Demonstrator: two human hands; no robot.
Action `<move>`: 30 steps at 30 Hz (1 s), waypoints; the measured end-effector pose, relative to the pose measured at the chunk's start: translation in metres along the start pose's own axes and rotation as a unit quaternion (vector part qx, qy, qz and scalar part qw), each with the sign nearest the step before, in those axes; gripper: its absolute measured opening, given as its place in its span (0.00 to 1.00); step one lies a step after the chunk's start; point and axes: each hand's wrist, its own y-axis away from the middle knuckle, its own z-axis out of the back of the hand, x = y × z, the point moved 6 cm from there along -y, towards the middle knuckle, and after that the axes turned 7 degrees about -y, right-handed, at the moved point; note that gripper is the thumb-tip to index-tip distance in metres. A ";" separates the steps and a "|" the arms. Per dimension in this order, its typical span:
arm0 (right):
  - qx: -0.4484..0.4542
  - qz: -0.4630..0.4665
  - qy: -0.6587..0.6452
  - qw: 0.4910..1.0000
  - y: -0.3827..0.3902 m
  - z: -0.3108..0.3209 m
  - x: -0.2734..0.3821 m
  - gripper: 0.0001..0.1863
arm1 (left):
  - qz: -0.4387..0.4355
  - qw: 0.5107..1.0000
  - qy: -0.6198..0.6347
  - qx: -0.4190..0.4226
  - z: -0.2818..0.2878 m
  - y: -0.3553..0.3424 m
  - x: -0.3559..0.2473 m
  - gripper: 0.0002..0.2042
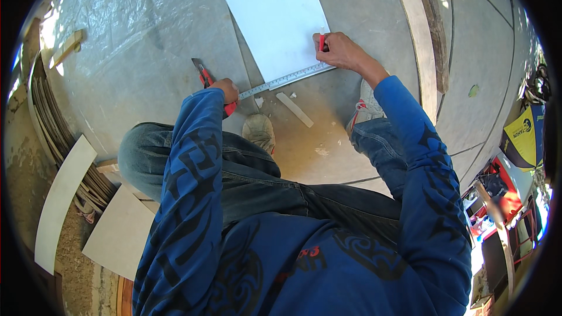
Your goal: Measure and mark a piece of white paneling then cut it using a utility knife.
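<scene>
White board (275,23) is seen on the floor (363,17), its far end cut off by the upper edge of view. Tape measure (287,78) is laid across its near edge; the red case is partly covered by the left hand (225,89), curled around it. Cutter's (202,72) lower end is hidden there; its grip cannot be told. Red pen (322,42) is pinched by the right hand (342,52); tip obscured.

A glossy translucent plastic sheet (134,6) covers the far left of the grey concrete floor (486,41). Toward its right edge lie a long pale wooden plank (420,32), a rough brown wooden beam (437,41) and a small green leaf (473,90).
</scene>
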 end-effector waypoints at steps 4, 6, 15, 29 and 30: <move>0.016 -0.003 0.008 1.000 -0.001 -0.002 -0.004 0.16 | -0.016 1.000 -0.013 -0.002 0.002 0.001 -0.004 0.09; -0.006 0.003 0.015 1.000 -0.002 0.000 -0.003 0.16 | -0.020 1.000 -0.018 -0.002 0.002 0.002 -0.004 0.08; 0.006 -0.017 0.002 1.000 0.004 0.001 0.003 0.16 | 0.004 1.000 0.000 -0.004 -0.003 -0.001 0.003 0.10; -0.229 0.070 -0.363 0.901 0.002 0.110 0.001 0.12 | -0.109 0.979 0.158 0.070 0.034 0.027 -0.041 0.11; -0.236 0.082 -0.361 0.899 0.005 0.120 0.001 0.12 | -0.115 0.955 0.258 0.088 0.046 0.036 -0.050 0.12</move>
